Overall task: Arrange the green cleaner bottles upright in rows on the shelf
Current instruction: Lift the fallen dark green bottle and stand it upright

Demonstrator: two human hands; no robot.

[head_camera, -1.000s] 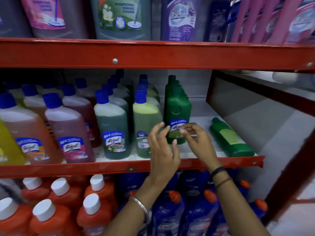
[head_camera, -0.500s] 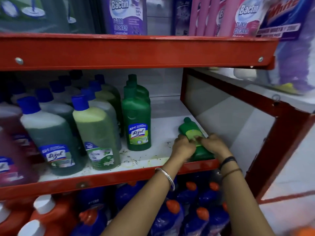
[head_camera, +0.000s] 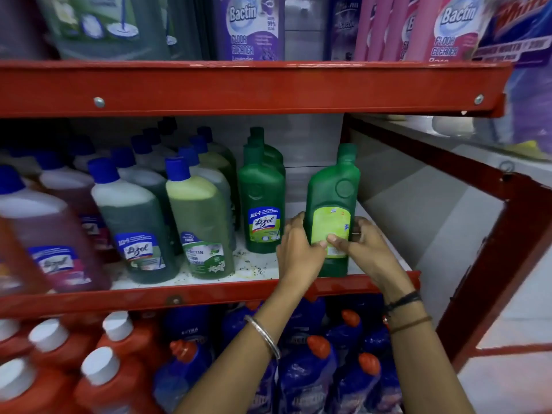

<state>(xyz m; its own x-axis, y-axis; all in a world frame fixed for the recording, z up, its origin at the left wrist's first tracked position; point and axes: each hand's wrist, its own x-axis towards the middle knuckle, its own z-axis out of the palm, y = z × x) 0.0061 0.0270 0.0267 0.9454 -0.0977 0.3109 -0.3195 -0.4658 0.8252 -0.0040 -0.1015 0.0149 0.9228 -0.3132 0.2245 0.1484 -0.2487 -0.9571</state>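
Observation:
A dark green cleaner bottle (head_camera: 332, 192) with a yellow-green back label stands upright near the front right of the middle shelf (head_camera: 263, 271). My left hand (head_camera: 298, 249) grips its left side and my right hand (head_camera: 363, 248) grips its right side, thumbs on the label. To its left a row of green bottles (head_camera: 262, 201) runs toward the back, the front one showing a Lizol label.
Blue-capped bottles of green and purple liquid (head_camera: 197, 222) fill the shelf's left part. A red beam (head_camera: 239, 88) hangs close above, and a red frame post (head_camera: 490, 255) stands at the right. Orange and blue bottles (head_camera: 310, 366) crowd the lower shelf.
The green bottle that lay flat at the shelf's right now stands upright, held by both hands. The view has shifted right.

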